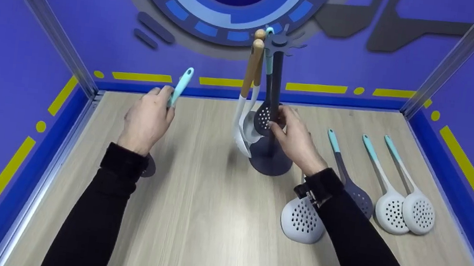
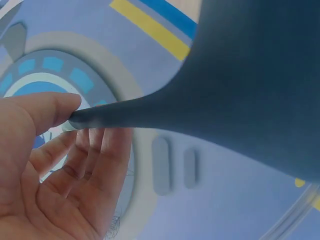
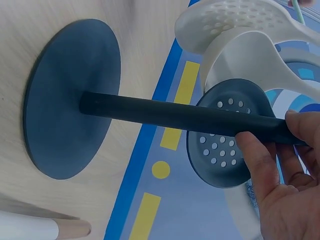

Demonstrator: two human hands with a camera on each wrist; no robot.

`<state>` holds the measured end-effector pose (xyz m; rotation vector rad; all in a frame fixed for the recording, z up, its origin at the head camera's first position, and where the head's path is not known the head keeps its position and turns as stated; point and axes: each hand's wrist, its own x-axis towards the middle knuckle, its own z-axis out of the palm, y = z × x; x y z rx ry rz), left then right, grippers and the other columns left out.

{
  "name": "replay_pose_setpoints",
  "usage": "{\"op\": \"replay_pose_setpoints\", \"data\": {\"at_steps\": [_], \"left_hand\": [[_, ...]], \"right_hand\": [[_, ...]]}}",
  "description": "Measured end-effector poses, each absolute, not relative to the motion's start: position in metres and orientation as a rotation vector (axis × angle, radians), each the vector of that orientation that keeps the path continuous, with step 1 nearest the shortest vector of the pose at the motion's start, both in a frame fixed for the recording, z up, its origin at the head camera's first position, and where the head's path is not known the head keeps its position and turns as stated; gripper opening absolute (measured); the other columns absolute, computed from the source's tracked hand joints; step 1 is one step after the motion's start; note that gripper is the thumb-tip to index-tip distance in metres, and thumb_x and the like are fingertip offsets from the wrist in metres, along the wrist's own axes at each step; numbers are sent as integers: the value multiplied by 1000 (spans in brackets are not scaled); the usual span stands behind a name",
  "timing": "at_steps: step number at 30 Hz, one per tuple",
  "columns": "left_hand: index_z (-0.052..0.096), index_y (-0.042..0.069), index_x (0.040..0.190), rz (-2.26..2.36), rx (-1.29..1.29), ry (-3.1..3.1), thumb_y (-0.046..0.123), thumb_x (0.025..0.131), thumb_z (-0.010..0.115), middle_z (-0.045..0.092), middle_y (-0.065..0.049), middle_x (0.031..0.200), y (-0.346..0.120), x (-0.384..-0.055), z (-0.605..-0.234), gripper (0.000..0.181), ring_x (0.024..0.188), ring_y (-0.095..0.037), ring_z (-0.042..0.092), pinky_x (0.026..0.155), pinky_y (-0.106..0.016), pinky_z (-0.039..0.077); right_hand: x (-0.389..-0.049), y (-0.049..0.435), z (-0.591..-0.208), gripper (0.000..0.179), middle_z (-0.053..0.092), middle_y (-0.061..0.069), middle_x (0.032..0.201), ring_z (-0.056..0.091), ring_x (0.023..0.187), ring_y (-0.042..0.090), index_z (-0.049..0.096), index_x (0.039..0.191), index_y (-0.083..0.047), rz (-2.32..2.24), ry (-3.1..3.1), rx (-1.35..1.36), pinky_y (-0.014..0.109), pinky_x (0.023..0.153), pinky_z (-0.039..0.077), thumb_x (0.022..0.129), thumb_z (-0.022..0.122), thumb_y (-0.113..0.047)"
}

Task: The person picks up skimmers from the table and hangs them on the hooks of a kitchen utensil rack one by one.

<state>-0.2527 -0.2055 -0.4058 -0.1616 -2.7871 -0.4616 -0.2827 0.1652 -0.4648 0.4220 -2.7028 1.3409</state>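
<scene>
My left hand point(image 1: 146, 118) pinches a kitchen utensil by its teal handle point(image 1: 182, 84), which sticks up past the fingers. Its dark, broad head point(image 2: 260, 95) fills much of the left wrist view; the wrist hides most of it from the head camera. With thumb and fingers, my right hand point(image 1: 297, 135) grips the post point(image 3: 170, 114) of a dark utensil stand, above its round base point(image 1: 270, 165). From the hooked top point(image 1: 279, 40) hang a dark skimmer point(image 3: 225, 162) with a teal handle, a white ladle point(image 3: 245, 55) and a white skimmer point(image 3: 210, 25), both wooden-handled.
Right of the stand lie a light grey skimmer point(image 1: 303, 221), partly under my right wrist, a dark skimmer point(image 1: 359, 198) and two overlapping white skimmers point(image 1: 419, 212) with teal handles. Blue panels point(image 1: 360, 71) wall the wooden table point(image 1: 196, 217) at the back and sides.
</scene>
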Motion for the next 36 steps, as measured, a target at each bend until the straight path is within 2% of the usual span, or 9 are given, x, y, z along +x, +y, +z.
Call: {"op": "replay_pose_setpoints", "data": {"at_steps": [14, 22, 31, 36], "left_hand": [[69, 5, 154, -517, -203, -2719, 16, 117, 71, 79, -22, 127, -188, -244, -390, 39, 102, -48, 83, 84, -63, 71], [69, 3, 154, -567, -243, -2682, 15, 118, 69, 78, -24, 132, -180, -237, -381, 38, 105, -48, 81, 89, -63, 70], [68, 4, 154, -558, -303, -2629, 17, 118, 71, 74, -20, 116, -169, -226, -369, 39, 87, -39, 73, 79, -59, 68], [69, 5, 152, -570, -339, -2600, 16, 117, 72, 74, -19, 115, -163, -220, -363, 37, 87, -36, 70, 79, -56, 67]], "right_hand": [[-284, 166, -465, 35, 68, 20, 144, 71, 131, 37, 65, 153, -2, 1344, -2663, 471, 57, 117, 61, 119, 68, -11], [-283, 167, -466, 38, 68, 18, 147, 70, 133, 36, 63, 156, -5, 1320, -2682, 463, 56, 117, 61, 119, 68, -12], [-283, 167, -466, 38, 69, 18, 145, 69, 130, 35, 64, 156, -4, 1328, -2675, 476, 56, 115, 60, 119, 68, -10], [-284, 167, -466, 38, 70, 18, 144, 70, 130, 36, 64, 156, -3, 1329, -2665, 483, 57, 117, 60, 118, 69, -9]]}}
